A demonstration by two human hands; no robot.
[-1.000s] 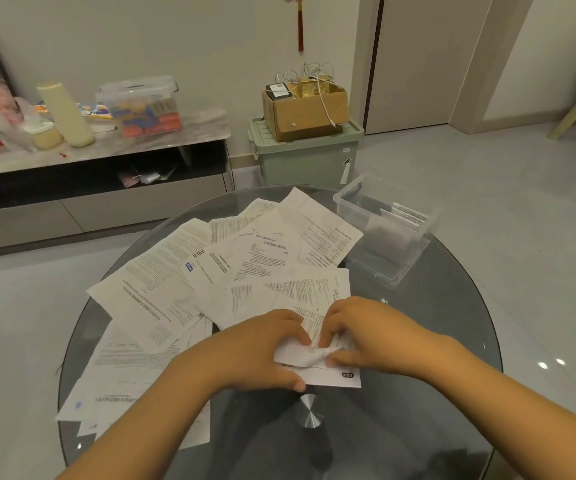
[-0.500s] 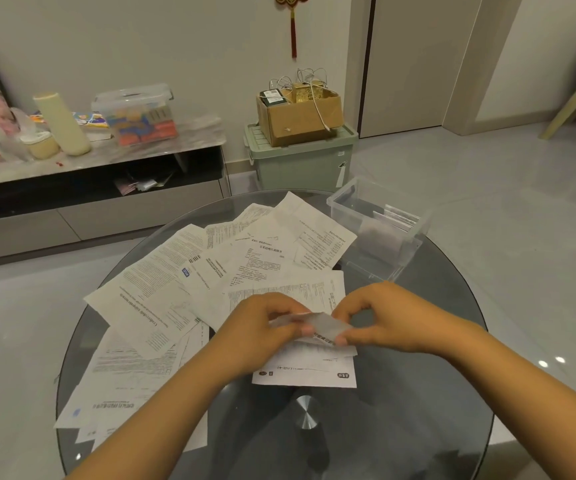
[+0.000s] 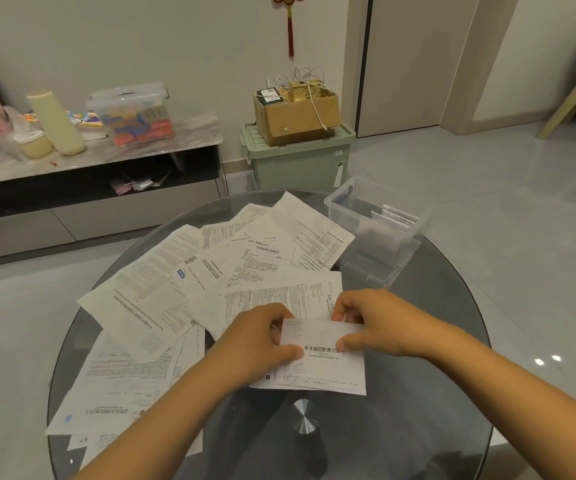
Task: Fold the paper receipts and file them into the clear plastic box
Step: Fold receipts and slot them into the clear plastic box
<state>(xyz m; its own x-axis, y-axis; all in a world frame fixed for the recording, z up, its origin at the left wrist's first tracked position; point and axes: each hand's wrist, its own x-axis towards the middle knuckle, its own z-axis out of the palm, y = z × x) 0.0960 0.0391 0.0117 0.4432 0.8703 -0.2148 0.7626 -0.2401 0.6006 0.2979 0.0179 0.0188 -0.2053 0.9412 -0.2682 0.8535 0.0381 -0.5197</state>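
Receipt unfolded since, hands pinching, long axis left-right.

A cardboard box trailing white cables sits atop a green storage bin by the wall, near a low cabinet bearing a lidded plastic container and a cream bottle.

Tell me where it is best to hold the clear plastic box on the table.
Probably by the long near wall of the clear box, fingers coming from above over the open rim. It has no lid on, and folded papers stand at its right end.
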